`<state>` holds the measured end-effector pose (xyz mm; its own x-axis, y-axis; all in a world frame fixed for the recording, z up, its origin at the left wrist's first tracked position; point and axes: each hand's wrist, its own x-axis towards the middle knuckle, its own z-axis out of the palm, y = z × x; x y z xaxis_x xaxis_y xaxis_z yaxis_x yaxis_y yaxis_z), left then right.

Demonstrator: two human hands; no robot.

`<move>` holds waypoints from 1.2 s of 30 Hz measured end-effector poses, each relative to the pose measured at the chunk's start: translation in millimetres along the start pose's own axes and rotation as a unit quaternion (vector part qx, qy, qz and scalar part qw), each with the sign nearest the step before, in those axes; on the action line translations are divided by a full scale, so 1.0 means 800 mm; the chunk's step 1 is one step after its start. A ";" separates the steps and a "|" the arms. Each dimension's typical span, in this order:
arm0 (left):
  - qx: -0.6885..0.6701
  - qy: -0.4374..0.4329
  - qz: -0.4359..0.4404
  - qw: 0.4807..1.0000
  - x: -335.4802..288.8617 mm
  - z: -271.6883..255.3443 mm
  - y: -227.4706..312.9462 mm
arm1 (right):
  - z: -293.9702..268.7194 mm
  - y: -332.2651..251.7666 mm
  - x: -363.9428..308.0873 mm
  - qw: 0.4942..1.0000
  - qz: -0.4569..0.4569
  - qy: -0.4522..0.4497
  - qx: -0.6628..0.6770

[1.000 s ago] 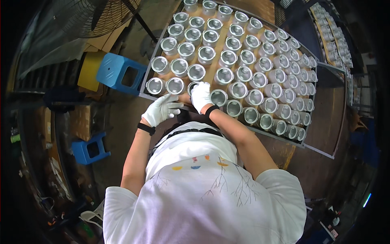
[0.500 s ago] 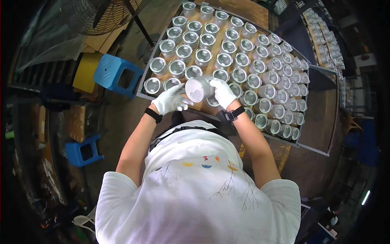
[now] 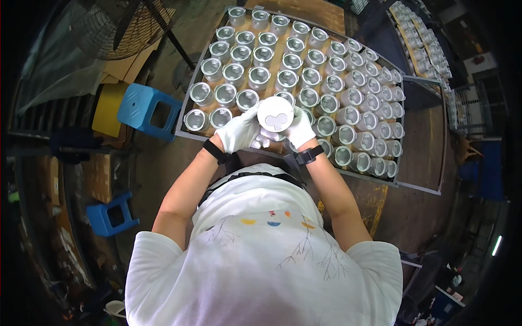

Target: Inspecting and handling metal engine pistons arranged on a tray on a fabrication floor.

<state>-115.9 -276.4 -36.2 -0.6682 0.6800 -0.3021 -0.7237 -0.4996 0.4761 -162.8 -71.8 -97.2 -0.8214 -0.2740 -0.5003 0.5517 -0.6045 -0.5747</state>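
A silvery-grey, cup-shaped metal housing [image 3: 275, 108] is held up in front of me, its round closed end facing up. That end has a lobed recess in it. My left hand [image 3: 240, 130], in a white glove, wraps the left side of the housing, with fingers reaching beneath. On the other side my gloved right hand [image 3: 299, 127] grips it, its fingers partly hidden behind the housing. Below and beyond both hands, rows of similar housings [image 3: 259, 76] stand open end up on a board-lined tray [image 3: 187, 98] with a metal rim.
A blue stool [image 3: 137, 108] stands left of the tray, and a smaller blue stool [image 3: 113, 213] lies nearer to me. At the far left is a caged fan [image 3: 122, 27] on a pole. A second rack of similar parts [image 3: 418, 38] stands at the far right.
The housing has turned so its closed end faces up toward me. My left hand, apart from it earlier with fingers spread, has closed in on its left side.
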 end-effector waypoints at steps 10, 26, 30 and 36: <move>-0.243 -0.012 0.048 0.969 0.003 0.019 0.007 | 0.019 -0.051 -0.034 0.857 -0.257 -0.162 -0.416; -0.123 0.047 0.142 0.981 -0.006 0.032 0.026 | 0.082 -0.085 -0.055 0.738 -0.269 -0.126 -0.605; -0.150 0.030 0.079 0.985 -0.007 0.031 0.029 | 0.083 -0.097 -0.061 0.652 -0.329 -0.156 -0.665; -0.052 0.122 0.099 0.986 0.000 0.036 0.018 | 0.087 -0.073 -0.050 0.667 -0.305 -0.102 -0.673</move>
<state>-121.3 -267.8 -5.7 -0.8110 0.4201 -0.4070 -0.5796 -0.6715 0.4618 -172.1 -77.7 1.9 -0.8796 -0.4625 0.1113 -0.3751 0.5304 -0.7602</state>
